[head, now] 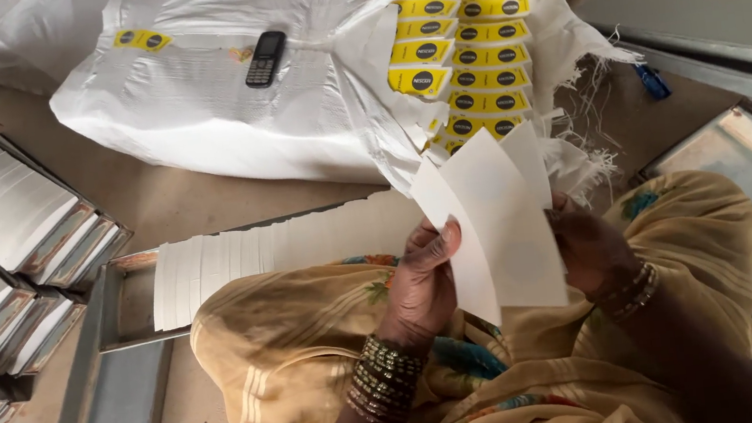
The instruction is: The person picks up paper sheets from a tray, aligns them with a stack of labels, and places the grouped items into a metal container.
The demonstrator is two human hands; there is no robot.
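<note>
You hold a fanned bunch of white paper blanks (501, 215) over your lap, long axis running near to far, tops tilted toward the far sack. Your left hand (422, 277) pinches its near-left edge; your right hand (590, 243) is closed on the right side. A long row of blanks (276, 252) lies finished at left; the sack of yellow labels (463, 62) looks largely full.

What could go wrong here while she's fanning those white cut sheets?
1. The white sheets are fanned loosely between the left hand and right hand; one may slip out.
2. The row of white sheets beside her lap could topple if bumped.
</note>
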